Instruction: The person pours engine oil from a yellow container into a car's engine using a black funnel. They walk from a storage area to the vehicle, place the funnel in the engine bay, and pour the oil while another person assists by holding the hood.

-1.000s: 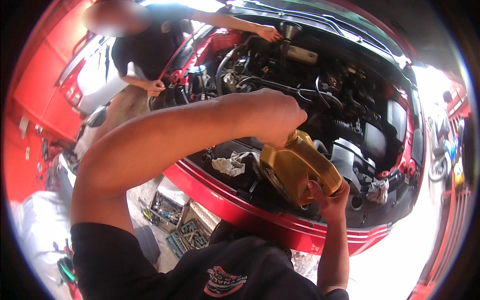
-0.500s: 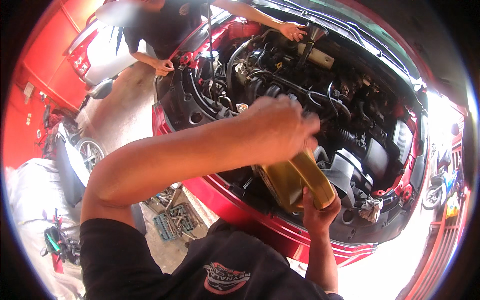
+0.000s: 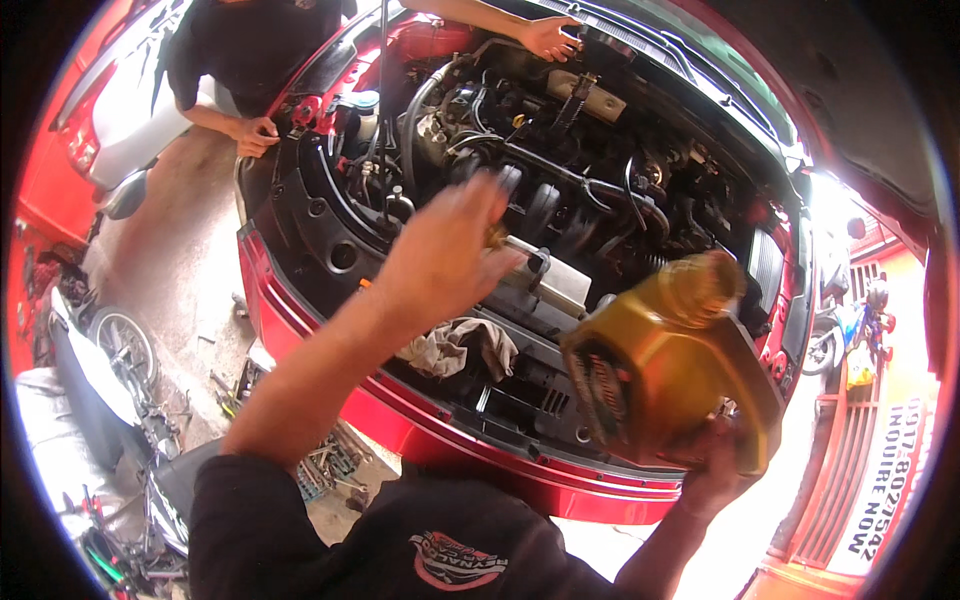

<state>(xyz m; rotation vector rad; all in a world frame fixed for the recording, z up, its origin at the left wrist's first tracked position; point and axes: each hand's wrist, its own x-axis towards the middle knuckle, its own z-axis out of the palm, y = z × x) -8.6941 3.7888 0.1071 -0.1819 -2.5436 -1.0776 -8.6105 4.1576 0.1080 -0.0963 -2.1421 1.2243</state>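
My right hand (image 3: 715,470) grips a gold plastic oil jug (image 3: 650,370) from below, near its handle. The jug is raised over the car's front right, its neck end (image 3: 705,290) uppermost and smeared by motion, so I cannot tell whether it is capped. My left hand (image 3: 430,260) is blurred above the front of the engine (image 3: 540,150), apart from the jug. Its thumb and fingers are bent around a small gold-brown piece too blurred to name. A dark funnel (image 3: 605,48) stands at the back of the engine, with a co-worker's hand (image 3: 550,38) beside it.
A crumpled rag (image 3: 460,348) lies on the front panel. A thin prop rod (image 3: 383,110) rises at the left of the bay. The co-worker's other hand (image 3: 255,137) rests on the left edge. Tools (image 3: 335,465) lie on the floor, near a parked motorcycle (image 3: 110,370).
My hands have drawn apart. The jug has swung right and turned neck up in my right hand, while my left hand has moved left off it. The view has shifted, uncovering the rag.
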